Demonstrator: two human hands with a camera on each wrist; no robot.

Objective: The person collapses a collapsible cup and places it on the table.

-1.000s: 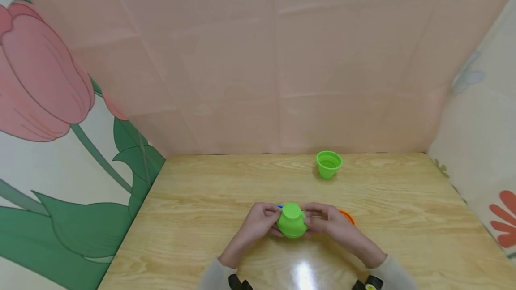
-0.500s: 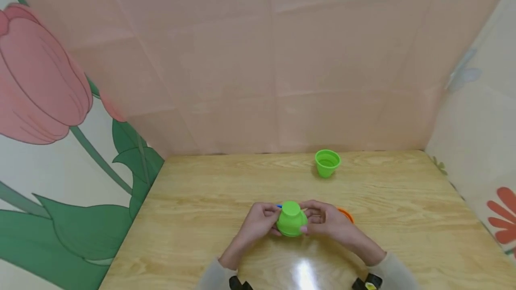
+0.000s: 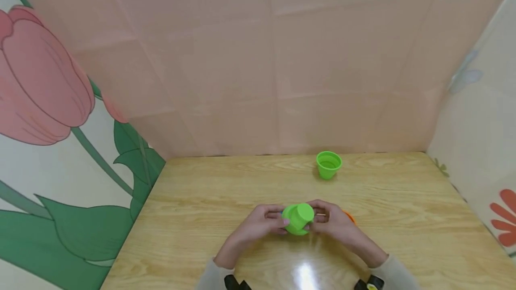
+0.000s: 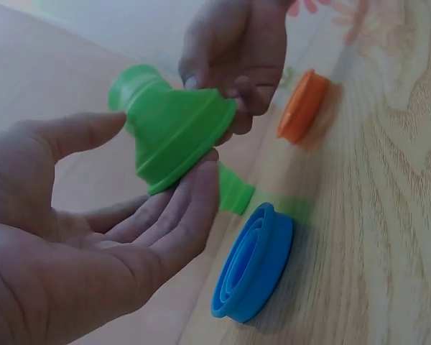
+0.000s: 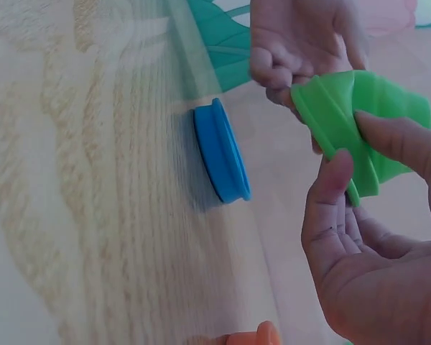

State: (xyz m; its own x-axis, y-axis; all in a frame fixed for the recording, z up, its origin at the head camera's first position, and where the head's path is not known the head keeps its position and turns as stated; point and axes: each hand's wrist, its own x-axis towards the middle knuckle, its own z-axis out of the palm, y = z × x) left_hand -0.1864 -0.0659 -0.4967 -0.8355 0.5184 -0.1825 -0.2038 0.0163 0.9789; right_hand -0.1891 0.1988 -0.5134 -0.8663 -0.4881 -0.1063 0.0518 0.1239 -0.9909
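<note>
Working the wall of a soft green cup [image 3: 297,219] between two hands looks like the step here, as I judge it over the feed. Cup is held off the bench [image 3: 201,187], tilted, narrow base up, rim down; its wall is buckled out of round and creased in the right wrist view.

For a clean job I'd want small, even presses along one fold at a time, turning the cup slightly between them. Steady the rim with one side, shape with the other. Leaning hard on one spot would probably skew it more, and soft walls may pop suddenly, so thumbs belong close to the crease.

Left hand [image 3: 258,225]: half curled, thumb against the side near the base, fingers under the rim; light grip. Right hand [image 3: 334,223]: bent tighter, thumb on the wall, forefinger at the rim, pinching between.

Nearby on the bench: a flattened blue piece [image 4: 269,277] and an orange piece [image 4: 302,108]. Second green cup [image 3: 328,165] stands upright toward the far edge, well apart.
</note>
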